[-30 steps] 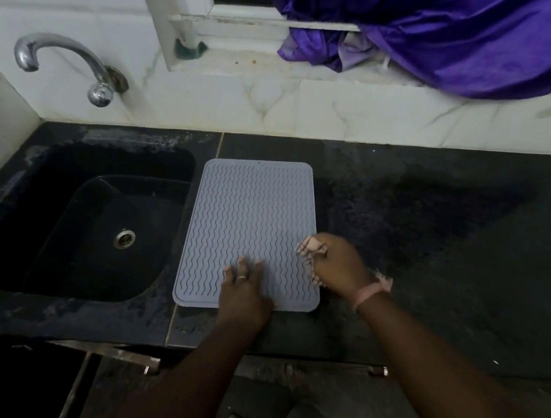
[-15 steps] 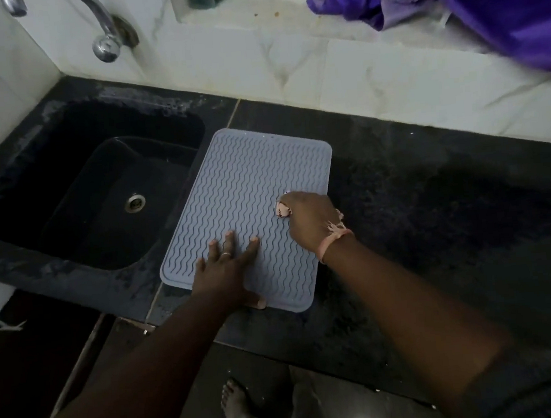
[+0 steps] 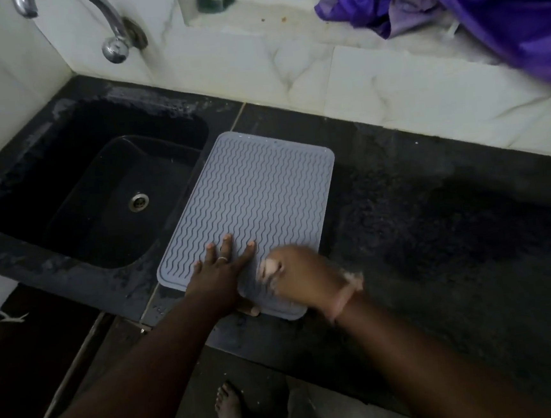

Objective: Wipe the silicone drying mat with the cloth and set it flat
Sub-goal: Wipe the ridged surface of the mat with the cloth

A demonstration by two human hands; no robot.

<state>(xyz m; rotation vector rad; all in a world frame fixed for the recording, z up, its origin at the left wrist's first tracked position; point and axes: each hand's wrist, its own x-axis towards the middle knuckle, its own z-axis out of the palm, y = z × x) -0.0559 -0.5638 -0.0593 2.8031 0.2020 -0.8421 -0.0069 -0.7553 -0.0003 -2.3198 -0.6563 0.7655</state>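
A grey silicone drying mat with wavy ridges lies flat on the dark counter, just right of the sink. My left hand rests on its near left part with fingers spread and straight. My right hand is blurred over the mat's near right corner, its fingers curled round a small pale pink cloth that shows at the knuckles. Most of the cloth is hidden inside the fist.
A black sink with a drain sits to the left, under a chrome tap. The dark counter stretches right. Purple fabric hangs over the white ledge at the back right. A bare foot is on the floor below.
My right hand with the cloth has moved from the mat's middle back toward its near right corner. My left hand stays pressed on the near left part.
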